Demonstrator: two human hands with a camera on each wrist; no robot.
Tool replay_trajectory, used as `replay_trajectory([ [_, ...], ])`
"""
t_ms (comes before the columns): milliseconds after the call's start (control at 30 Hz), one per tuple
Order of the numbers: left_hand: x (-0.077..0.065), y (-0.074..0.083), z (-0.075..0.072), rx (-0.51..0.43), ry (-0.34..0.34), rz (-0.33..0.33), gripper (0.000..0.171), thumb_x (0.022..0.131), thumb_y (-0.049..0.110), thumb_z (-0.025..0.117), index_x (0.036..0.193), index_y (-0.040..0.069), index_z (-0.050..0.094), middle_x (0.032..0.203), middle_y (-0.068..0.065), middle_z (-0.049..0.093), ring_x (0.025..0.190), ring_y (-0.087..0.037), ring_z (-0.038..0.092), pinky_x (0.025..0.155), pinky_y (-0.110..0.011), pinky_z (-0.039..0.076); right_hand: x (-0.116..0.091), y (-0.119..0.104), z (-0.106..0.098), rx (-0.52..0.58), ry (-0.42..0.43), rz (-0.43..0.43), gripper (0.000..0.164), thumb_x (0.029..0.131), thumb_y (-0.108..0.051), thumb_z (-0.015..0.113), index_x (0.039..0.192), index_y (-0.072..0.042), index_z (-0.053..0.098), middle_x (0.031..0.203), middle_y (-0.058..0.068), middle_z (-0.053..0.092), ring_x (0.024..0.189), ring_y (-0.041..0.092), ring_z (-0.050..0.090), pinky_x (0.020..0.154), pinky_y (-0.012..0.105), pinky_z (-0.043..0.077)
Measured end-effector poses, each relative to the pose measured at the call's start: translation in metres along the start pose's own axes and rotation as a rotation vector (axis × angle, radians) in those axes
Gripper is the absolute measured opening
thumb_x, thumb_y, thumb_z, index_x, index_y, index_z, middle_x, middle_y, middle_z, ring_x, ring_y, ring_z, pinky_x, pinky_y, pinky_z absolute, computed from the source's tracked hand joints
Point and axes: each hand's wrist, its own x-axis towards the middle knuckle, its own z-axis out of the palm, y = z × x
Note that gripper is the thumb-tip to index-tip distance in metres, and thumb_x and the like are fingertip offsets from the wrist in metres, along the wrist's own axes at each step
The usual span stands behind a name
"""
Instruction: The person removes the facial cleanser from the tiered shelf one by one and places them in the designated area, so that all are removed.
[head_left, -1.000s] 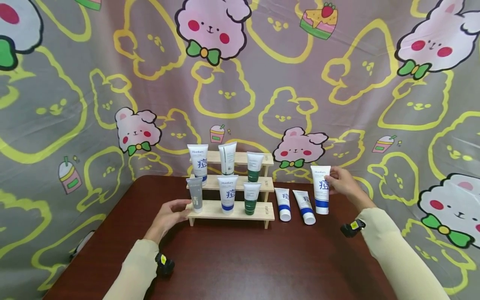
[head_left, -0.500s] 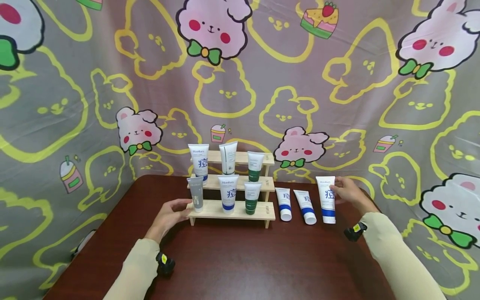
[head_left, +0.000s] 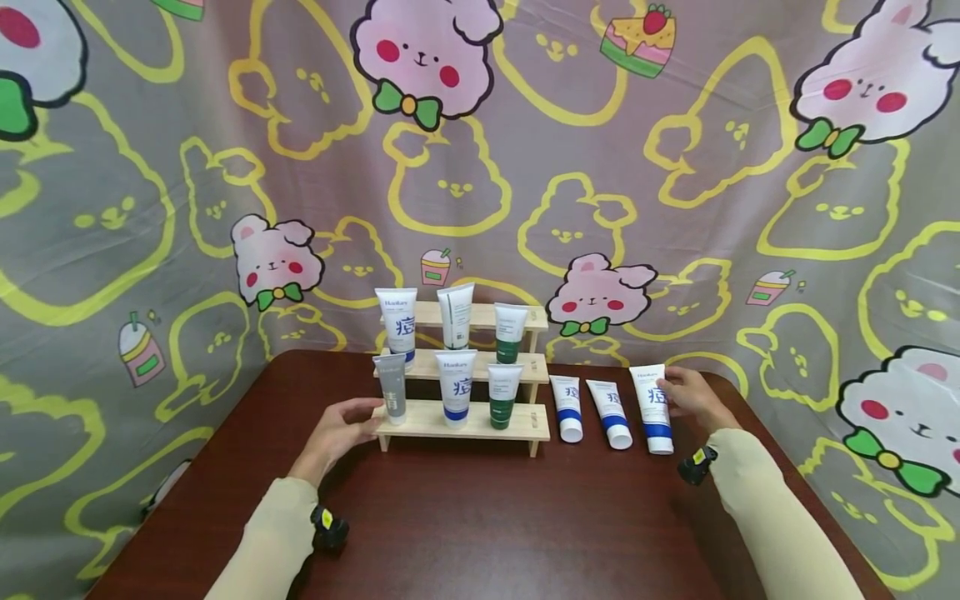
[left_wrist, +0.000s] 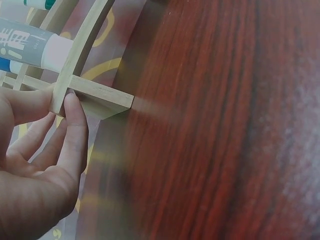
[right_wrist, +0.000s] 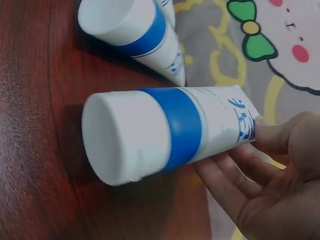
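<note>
At the left end of the lowest step of the wooden display stand, my left hand pinches the board's edge between thumb and fingers, as the left wrist view shows. A grey squeeze tube stands on that step just beside it. My right hand holds a white squeeze tube with a blue band by its flat end, thumb on the printed face and fingers underneath. The tube is tilted low over the table, cap towards me; whether it touches the table I cannot tell.
Two similar white-and-blue tubes, one nearer the stand and one further right, lie on the dark red-brown table. Several upright tubes, including a green-and-white one, fill the stand. A patterned curtain hangs behind.
My right hand has lowered the white tube and brought it nearer the table's front, tipping it from upright to leaning back. The left hand keeps its place on the stand.
</note>
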Motion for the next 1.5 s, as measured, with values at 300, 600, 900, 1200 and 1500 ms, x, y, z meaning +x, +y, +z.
replay_trajectory([
  [300,0.0,-0.003,0.0,-0.038,-0.011,0.033,0.044,0.093,0.004,0.073,0.136,-0.003,0.063,0.141,-0.026,0.059,0.103,-0.017,0.066,0.083,-0.025,0.063,0.011,0.011,0.014,0.012,0.057,0.07,0.055,0.108,-0.016,0.048,0.146,0.02,0.035,0.128,0.041,0.057,0.087,0.021,0.066,0.068,0.036,0.063],
  [600,0.002,-0.002,-0.001,-0.003,0.01,0.004,0.042,0.094,0.007,0.073,0.135,0.002,0.065,0.142,-0.024,0.059,0.104,-0.02,0.066,0.086,-0.028,0.064,0.019,0.024,0.02,0.031,0.066,0.107,0.053,0.107,-0.015,0.048,0.143,0.023,0.037,0.114,0.036,0.063,0.078,0.016,0.066,0.069,0.038,0.064],
  [900,0.001,0.0,0.0,0.014,0.017,-0.019,0.042,0.095,0.01,0.073,0.136,0.004,0.065,0.142,-0.023,0.059,0.104,-0.021,0.067,0.089,-0.031,0.064,0.021,0.026,0.021,-0.001,0.059,0.134,0.053,0.107,-0.016,0.047,0.142,0.022,0.038,0.124,0.039,0.055,0.092,0.029,0.065,0.078,0.047,0.065],
  [1200,0.002,-0.001,-0.001,0.013,0.014,0.002,0.043,0.095,0.008,0.072,0.136,0.002,0.064,0.144,-0.024,0.058,0.108,-0.023,0.067,0.088,-0.03,0.064,0.011,0.018,0.017,-0.029,-0.025,0.182,0.063,0.105,-0.021,0.052,0.145,0.022,0.031,0.132,0.04,0.047,0.101,0.036,0.063,0.091,0.057,0.061],
  [1500,0.001,0.0,0.0,0.017,0.013,-0.003,0.042,0.095,0.007,0.072,0.136,0.002,0.064,0.145,-0.024,0.057,0.107,-0.023,0.067,0.089,-0.03,0.064,0.013,0.026,0.022,-0.088,0.035,0.172,0.058,0.105,-0.023,0.053,0.14,0.02,0.039,0.106,0.025,0.056,0.085,0.025,0.063,0.07,0.042,0.065],
])
